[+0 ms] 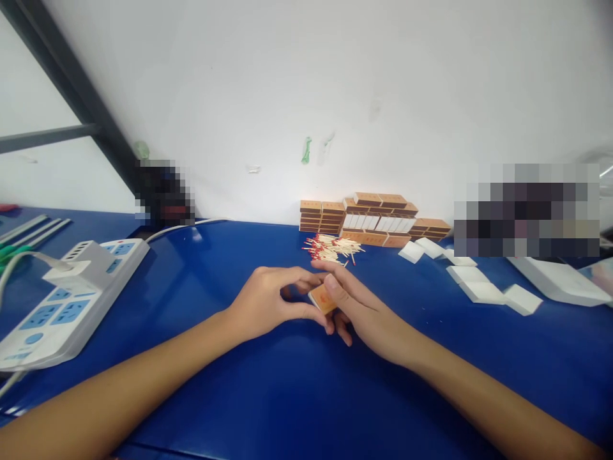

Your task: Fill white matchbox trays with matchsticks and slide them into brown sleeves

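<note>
Both my hands meet at the middle of the blue table point(268, 390) around one small orange matchbox point(322, 298). My left hand point(272, 303) pinches its near end between thumb and forefinger. My right hand point(361, 313) holds the other side, with the thumb on top and the fingers curled beneath. Just beyond the hands lies a loose heap of red-tipped matches point(331, 250). Behind it, against the white wall, stands a stack of orange matchboxes point(373, 220) with a row of white inner trays among them.
Several white inner trays point(479, 284) lie scattered to the right, with a flat white box point(558, 281) beyond them. A white and blue power strip point(67, 300) with a plugged-in adapter lies at the left. A dark metal frame point(71, 96) rises at the back left.
</note>
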